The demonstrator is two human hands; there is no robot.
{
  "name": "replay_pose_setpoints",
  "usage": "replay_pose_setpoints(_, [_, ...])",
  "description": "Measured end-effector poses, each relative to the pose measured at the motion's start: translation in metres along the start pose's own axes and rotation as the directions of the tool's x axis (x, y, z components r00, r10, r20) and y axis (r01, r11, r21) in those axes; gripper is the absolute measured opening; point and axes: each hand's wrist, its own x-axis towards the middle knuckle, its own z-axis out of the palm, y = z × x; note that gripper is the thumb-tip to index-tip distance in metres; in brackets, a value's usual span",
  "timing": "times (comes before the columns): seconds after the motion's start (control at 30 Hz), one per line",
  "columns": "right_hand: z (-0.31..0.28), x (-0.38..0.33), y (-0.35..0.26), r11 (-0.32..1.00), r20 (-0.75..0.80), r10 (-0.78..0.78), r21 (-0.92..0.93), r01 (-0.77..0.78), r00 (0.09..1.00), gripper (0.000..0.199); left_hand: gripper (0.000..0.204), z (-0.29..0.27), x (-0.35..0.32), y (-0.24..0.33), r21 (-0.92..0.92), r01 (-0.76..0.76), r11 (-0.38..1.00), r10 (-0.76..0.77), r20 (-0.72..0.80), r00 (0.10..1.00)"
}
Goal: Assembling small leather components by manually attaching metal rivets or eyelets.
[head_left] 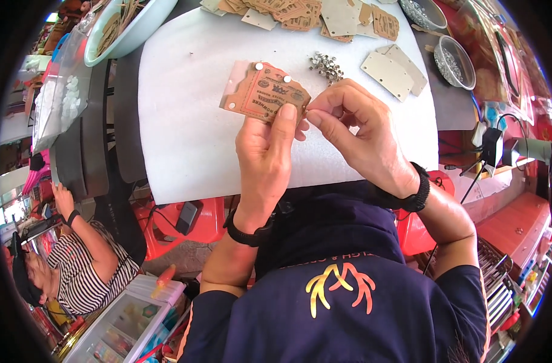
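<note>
My left hand [265,154] grips a brown printed card [267,91] with a scalloped edge, thumb on top and fingers underneath. A paler plate [235,77] peeks out behind the card's left side. White round spots, like stud heads or holes, show near the card's corners. At the card's right corner my right hand [364,130] is closed in a pinch, its fingertips touching or almost touching the edge. Whatever sits between those fingertips is too small to make out. Just beyond the right hand lies a small pile of metal studs [325,68] on the white foam sheet [185,127].
Loose grey plates [388,74] lie right of the studs. More brown cards [297,13] are heaped at the far edge. Clear bowls [454,62] stand far right, a pale basin [97,45] far left. A person in a striped shirt [88,266] sits at left.
</note>
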Motion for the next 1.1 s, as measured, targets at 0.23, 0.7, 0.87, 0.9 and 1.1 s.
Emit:
replay_pose_setpoints(0.23, [0.006,-0.006,0.009,0.985,-0.095,0.112,0.139,-0.098,0.989,0.007,0.022,0.007,-0.001,0.000,0.137,-0.035,0.990,0.037,-0.011,0.999])
replay_pose_setpoints(0.7, [0.011,-0.010,0.017,0.945,-0.133,0.191,0.292,-0.146,0.972,0.007,0.020,0.011,-0.003,-0.003,0.195,-0.060,0.979,0.061,-0.001,0.998])
replay_pose_setpoints(0.87, [0.012,-0.012,0.021,0.954,-0.139,0.171,0.272,-0.128,0.976,0.007,0.020,0.010,-0.002,-0.006,0.210,-0.088,0.974,0.086,0.019,0.996])
replay_pose_setpoints(0.9, [0.012,-0.012,0.020,0.941,-0.123,0.187,0.306,-0.142,0.975,0.009,0.020,0.010,-0.002,-0.006,0.225,-0.098,0.970,0.094,0.026,0.995])
replay_pose_setpoints(1.1, [0.010,-0.010,0.011,0.850,-0.022,0.308,0.455,-0.265,0.951,0.014,0.020,0.011,-0.002,-0.005,0.269,-0.150,0.951,0.149,0.022,0.989])
